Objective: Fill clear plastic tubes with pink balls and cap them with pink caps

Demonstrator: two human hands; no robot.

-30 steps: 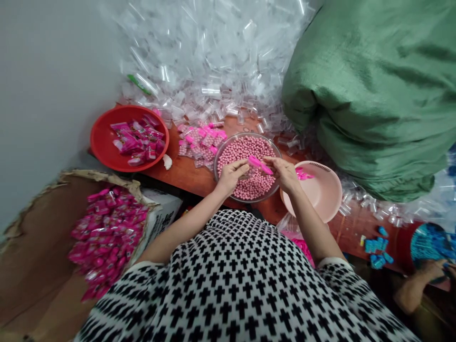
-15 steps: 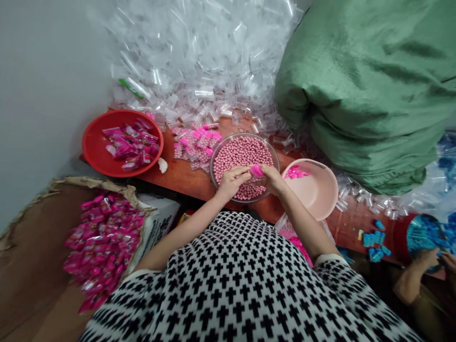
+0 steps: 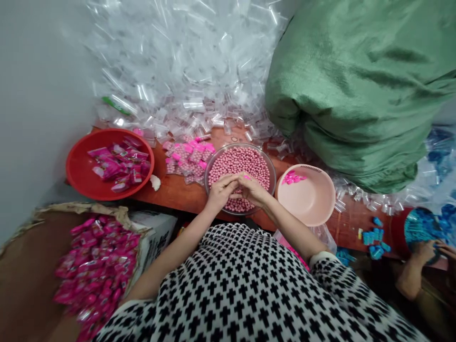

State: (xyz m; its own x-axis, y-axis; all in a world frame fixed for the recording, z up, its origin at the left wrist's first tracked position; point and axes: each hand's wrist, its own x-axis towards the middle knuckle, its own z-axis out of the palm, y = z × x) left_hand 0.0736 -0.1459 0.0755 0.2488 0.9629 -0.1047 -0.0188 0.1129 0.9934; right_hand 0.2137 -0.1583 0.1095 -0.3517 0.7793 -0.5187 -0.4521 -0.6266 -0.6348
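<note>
Head view, surface: a reddish-brown tabletop (image 3: 178, 194), slightly glossy, ran left to right beneath the metal bowl (image 3: 272, 176).
Wall (image 3: 35, 95): plain grey, far left of the bowl.
Cardboard box (image 3: 28, 280): ragged-edged, to the bowl's near left, heaped with shiny magenta packets (image 3: 98, 266).
Red basin (image 3: 78, 164): round, left of the bowl, holding crinkled wrapped packets (image 3: 121, 164); a white scrap (image 3: 155, 182) lay between it and the bowl.
Clear heap (image 3: 171, 61): glassy plastic pieces, many tubular, banked behind the bowl.
Bead-filled containers (image 3: 188, 159): see-through, pink-topped, piled just left of the bowl.
Pink beads (image 3: 238, 159): small, round, filling the bowl.
Left hand (image 3: 221, 190): over the bowl, fingers curled, tips meeting the right hand; its grip was hidden, so its hold could not be told.
Right hand (image 3: 254, 191): over the bowl, fingers bent nearly closed on a bright pink piece (image 3: 247, 176), mostly covered.
Pale pink basin (image 3: 306, 199): smooth, just right of the bowl, hot-pink bits (image 3: 293, 177) inside.
Green sack (image 3: 342, 95): bulging, creased, behind and right of the bowl.
Blue pieces (image 3: 374, 237): loose, far right of the bowl, near a dark red container (image 3: 397, 228) and another person's hands (image 3: 423, 251).
</note>
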